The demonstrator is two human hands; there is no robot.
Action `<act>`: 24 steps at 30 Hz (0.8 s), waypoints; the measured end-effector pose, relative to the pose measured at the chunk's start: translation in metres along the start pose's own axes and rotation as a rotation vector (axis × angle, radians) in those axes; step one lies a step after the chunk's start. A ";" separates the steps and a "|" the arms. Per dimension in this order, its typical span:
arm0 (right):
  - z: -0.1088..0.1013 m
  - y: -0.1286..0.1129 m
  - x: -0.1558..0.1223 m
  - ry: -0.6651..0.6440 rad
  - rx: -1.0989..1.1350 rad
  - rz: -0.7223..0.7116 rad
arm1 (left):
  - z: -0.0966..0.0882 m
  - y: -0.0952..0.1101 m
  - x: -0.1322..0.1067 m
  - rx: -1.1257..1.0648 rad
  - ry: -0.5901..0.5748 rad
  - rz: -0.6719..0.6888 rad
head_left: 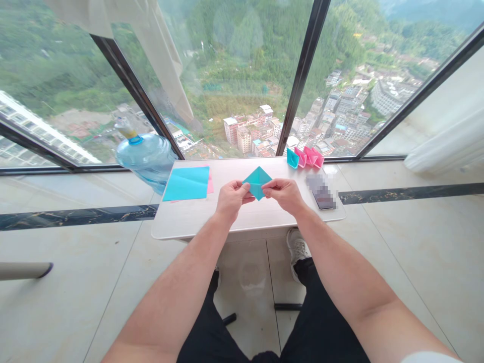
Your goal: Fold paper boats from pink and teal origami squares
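Between my two hands is a folded piece of teal paper (pixel 258 180), diamond-shaped, with a crease down its upper middle. My left hand (pixel 232 197) pinches its left corner between thumb and fingers. At the right corner, my right hand (pixel 283 192) grips the paper the same way. The paper is held up just over the white table (pixel 196 218). Flat sheets of blue paper (pixel 186 183) lie to the left of my hands, with pink paper (pixel 210 184) showing from beneath.
At the table's back right corner stand a teal folded paper boat (pixel 292 158) and several pink paper boats (pixel 310 158). A phone (pixel 324 199), partly blurred, lies at the right. Behind the table's left side is a large blue water jug (pixel 147 159), near the window frame (pixel 302 75).
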State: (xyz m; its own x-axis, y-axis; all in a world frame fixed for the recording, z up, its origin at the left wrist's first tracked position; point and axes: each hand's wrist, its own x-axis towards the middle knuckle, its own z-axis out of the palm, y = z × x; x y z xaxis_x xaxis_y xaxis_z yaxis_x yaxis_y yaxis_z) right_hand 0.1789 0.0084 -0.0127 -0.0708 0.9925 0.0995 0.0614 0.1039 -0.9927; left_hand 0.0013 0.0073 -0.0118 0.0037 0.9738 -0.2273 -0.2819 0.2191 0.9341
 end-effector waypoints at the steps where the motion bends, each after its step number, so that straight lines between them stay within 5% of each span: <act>1: 0.000 0.000 0.000 -0.002 0.001 0.002 | 0.000 0.000 0.000 0.016 0.003 -0.004; 12: 0.002 0.002 0.000 -0.040 0.018 -0.025 | -0.002 0.003 -0.002 -0.037 0.029 -0.037; 18: 0.005 0.001 -0.002 -0.074 0.071 -0.014 | 0.001 -0.002 -0.003 -0.021 -0.103 -0.029; 24: 0.009 0.000 -0.003 -0.022 0.202 0.068 | 0.001 -0.002 -0.002 -0.133 -0.094 -0.015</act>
State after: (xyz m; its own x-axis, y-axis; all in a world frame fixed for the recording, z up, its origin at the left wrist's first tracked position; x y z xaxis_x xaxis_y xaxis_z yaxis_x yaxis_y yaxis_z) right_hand 0.1701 0.0050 -0.0132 -0.0948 0.9950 0.0327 -0.1341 0.0197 -0.9908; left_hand 0.0029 0.0055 -0.0130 0.0973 0.9732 -0.2086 -0.4060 0.2302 0.8844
